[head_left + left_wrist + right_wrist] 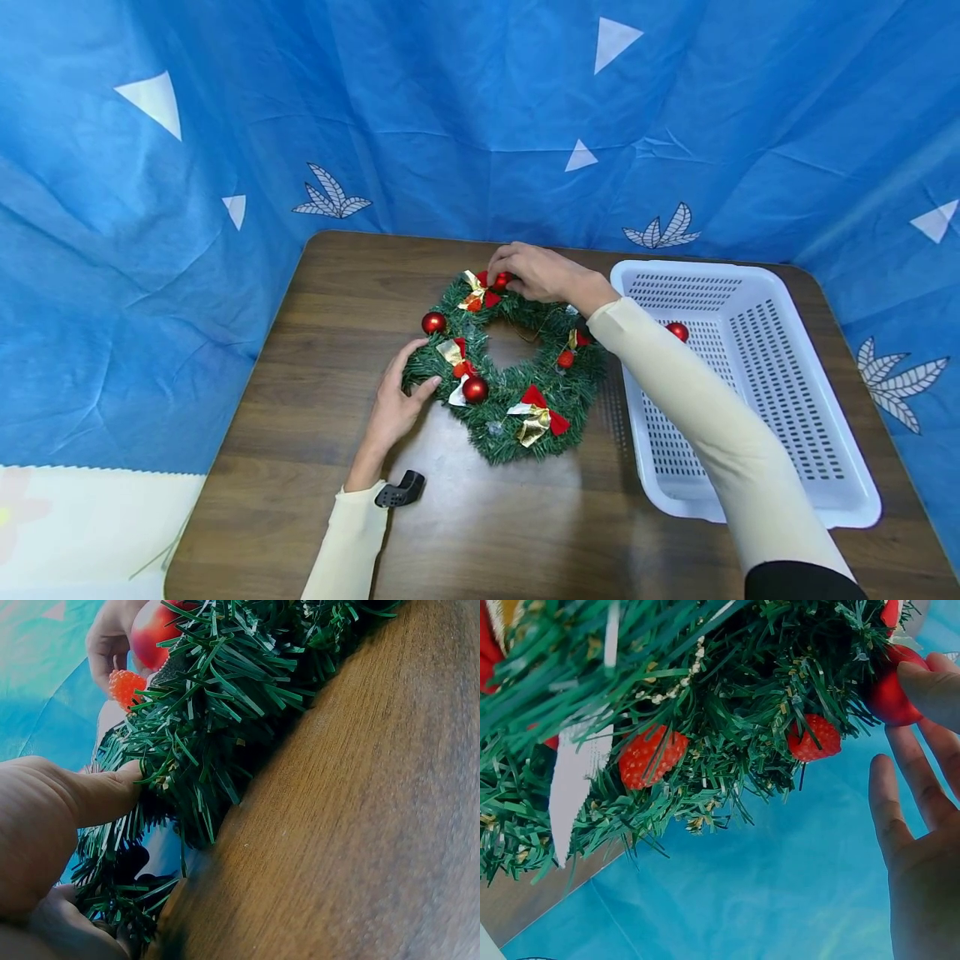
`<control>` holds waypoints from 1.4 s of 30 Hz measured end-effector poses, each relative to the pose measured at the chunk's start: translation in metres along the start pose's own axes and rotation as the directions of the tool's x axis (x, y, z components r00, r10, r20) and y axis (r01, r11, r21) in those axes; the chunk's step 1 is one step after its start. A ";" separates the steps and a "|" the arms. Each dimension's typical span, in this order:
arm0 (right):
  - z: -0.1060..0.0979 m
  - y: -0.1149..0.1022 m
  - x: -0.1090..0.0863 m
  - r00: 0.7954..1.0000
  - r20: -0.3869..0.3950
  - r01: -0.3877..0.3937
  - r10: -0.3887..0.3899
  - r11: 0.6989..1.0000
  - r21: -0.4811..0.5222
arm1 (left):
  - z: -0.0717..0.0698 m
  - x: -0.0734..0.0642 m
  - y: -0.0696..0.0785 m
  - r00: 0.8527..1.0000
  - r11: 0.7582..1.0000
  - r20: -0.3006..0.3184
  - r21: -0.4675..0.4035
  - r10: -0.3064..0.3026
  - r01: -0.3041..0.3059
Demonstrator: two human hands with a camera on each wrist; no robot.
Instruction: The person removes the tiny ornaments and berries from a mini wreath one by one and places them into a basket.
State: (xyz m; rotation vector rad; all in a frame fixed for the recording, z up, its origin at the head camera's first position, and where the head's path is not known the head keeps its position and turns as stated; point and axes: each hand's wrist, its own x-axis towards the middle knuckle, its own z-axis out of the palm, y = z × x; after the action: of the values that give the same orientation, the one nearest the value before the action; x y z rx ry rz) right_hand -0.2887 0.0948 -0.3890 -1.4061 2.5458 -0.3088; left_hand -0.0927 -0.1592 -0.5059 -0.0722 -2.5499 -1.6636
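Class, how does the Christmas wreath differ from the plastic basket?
Colour: the Christmas wreath is green; the plastic basket is white.
Shape: the wreath is a ring; the basket is rectangular.
Surface: the wreath is bristly, with bows; the basket is perforated.
Both rest on the wooden table.

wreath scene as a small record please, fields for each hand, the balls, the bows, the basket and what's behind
left hand: left hand grips the left edge of the wreath
right hand: right hand holds a red ball at the wreath's far side
other balls on wreath: left ball, near ball
bows: red-and-gold, one the near bow
basket: white basket, right of the wreath, with a loose ball inside
surface: wooden table
behind: blue curtain
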 end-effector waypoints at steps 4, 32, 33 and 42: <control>-0.001 -0.001 0.001 1.000 -0.012 0.010 -0.010 1.000 0.002 | -0.001 0.001 0.000 1.000 1.000 -0.002 -0.001 0.010 -0.010; -0.015 0.004 -0.031 0.991 -0.124 0.046 -0.043 0.999 0.022 | 0.000 0.000 -0.004 1.000 1.000 -0.003 -0.003 0.009 -0.009; -0.015 0.005 -0.032 0.990 -0.130 0.051 -0.047 0.999 0.021 | 0.000 0.000 -0.005 1.000 1.000 -0.004 -0.002 0.010 -0.010; -0.018 0.008 -0.047 0.986 -0.160 0.047 -0.048 0.999 -0.015 | 0.002 0.000 -0.008 1.000 1.000 -0.009 0.003 0.029 -0.029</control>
State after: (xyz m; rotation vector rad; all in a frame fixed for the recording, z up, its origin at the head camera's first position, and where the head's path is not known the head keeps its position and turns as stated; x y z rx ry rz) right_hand -0.2759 0.1397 -0.3697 -1.5049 2.6469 -0.4338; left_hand -0.0938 -0.1605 -0.5136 -0.1002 -2.5327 -1.6460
